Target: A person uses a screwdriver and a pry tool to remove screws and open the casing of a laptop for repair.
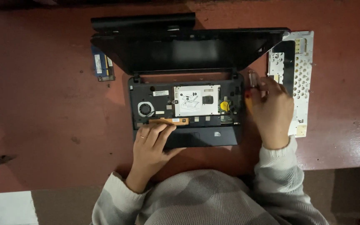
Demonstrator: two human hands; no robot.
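Left hand (151, 143): palm down, fingers extended and slightly spread, a ring on one finger, wrist straight. Right hand (271, 110): back facing up, fingers curled inward in a grip, forearm angled in from lower right.

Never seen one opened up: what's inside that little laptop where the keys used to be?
Inside the laptop: a round fan, a silver metal plate, a yellow disc. The left hand covers the front left corner; whatever lies under the plate is hidden.
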